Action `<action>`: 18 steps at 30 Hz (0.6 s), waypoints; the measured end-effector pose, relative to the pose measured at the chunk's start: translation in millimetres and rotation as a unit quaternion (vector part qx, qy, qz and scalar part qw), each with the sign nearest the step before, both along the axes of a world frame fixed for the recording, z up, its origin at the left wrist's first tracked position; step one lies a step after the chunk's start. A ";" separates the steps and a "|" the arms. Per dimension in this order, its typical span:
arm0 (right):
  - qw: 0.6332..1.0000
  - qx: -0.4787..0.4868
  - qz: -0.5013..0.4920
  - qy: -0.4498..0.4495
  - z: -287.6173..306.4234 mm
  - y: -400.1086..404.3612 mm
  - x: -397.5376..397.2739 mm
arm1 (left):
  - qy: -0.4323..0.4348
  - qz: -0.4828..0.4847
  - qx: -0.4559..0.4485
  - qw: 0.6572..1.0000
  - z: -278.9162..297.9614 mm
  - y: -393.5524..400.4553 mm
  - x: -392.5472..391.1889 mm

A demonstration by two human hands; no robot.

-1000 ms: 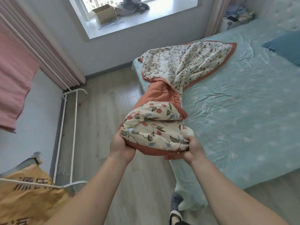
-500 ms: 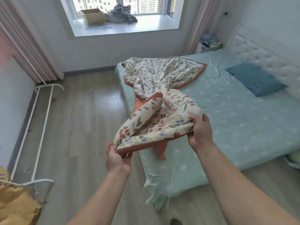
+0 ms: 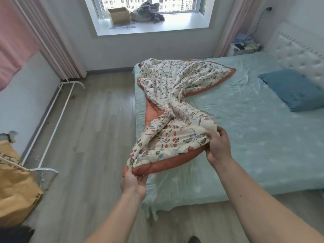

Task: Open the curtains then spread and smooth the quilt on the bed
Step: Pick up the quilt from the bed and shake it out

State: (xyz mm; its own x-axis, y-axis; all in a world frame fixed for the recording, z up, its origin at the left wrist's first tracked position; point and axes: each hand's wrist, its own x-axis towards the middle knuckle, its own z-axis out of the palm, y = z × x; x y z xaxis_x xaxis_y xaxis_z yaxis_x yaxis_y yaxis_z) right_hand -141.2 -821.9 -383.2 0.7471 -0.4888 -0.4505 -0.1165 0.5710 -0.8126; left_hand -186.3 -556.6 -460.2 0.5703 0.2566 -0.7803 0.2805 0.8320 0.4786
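Observation:
A floral quilt [image 3: 175, 95] with an orange-red border and underside lies bunched and twisted along the left side of the bed [image 3: 254, 130], which has a pale green sheet. Its far end fans out near the bed's far left corner. My left hand [image 3: 134, 183] grips the near edge of the quilt at its orange border, over the floor beside the bed. My right hand [image 3: 217, 148] holds the same edge further right, above the mattress. The pink curtains [image 3: 57, 42] hang drawn aside at both ends of the window [image 3: 150, 13].
A blue pillow [image 3: 294, 90] lies by the white tufted headboard [image 3: 298, 48]. A white metal rack [image 3: 52, 123] stands along the left wall, with a yellow sack [image 3: 14, 186] beside it. A cardboard box [image 3: 120, 15] and clothes sit on the sill. A nightstand [image 3: 243, 48] holds cables.
My hands have moved apart along the quilt's near edge, the right one going right over the bed, so the bunched end has opened out. My view has tilted up and to the right.

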 end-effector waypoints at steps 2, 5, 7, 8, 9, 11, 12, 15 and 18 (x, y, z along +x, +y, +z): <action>1.000 -0.004 0.004 0.021 -6.7 -30.6 -18.0 | 0.003 -0.005 0.011 1.000 -0.4 -28.7 -13.1; 0.998 -0.029 0.029 0.046 -15.0 -57.6 -41.9 | -0.008 -0.022 0.028 0.999 4.2 -62.9 -27.9; 0.996 -0.050 0.044 0.060 -19.2 -64.8 -54.4 | -0.020 -0.038 0.034 0.998 6.8 -79.9 -31.8; 0.995 -0.061 0.048 0.066 -19.8 -70.1 -62.0 | -0.025 -0.051 0.035 0.998 8.3 -90.3 -34.7; 0.993 -0.075 0.052 0.075 -20.5 -73.4 -69.7 | -0.030 -0.065 0.035 0.997 10.3 -98.8 -38.3; 0.990 -0.098 0.056 0.088 -20.3 -82.3 -86.2 | -0.035 -0.093 0.027 0.995 12.6 -116.0 -46.7; 0.989 -0.102 0.053 0.095 -20.7 -87.2 -92.6 | -0.033 -0.105 0.025 0.994 12.4 -121.8 -48.6; 0.988 -0.106 0.014 0.110 -12.3 -115.2 -105.2 | -0.039 -0.105 0.018 0.994 15.2 -136.2 -51.1; 0.990 -0.106 -0.025 0.093 5.4 -152.9 -101.1 | -0.083 -0.074 0.017 0.994 33.9 -143.6 -51.3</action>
State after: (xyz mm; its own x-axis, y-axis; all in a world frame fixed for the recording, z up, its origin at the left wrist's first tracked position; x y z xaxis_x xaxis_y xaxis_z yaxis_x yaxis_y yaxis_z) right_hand -242.3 -974.8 -377.8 0.6332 -0.6214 -0.4614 -0.2507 0.3993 -0.8819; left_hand -237.6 -700.3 -426.2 0.7239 0.1845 -0.6648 0.3130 0.7708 0.5549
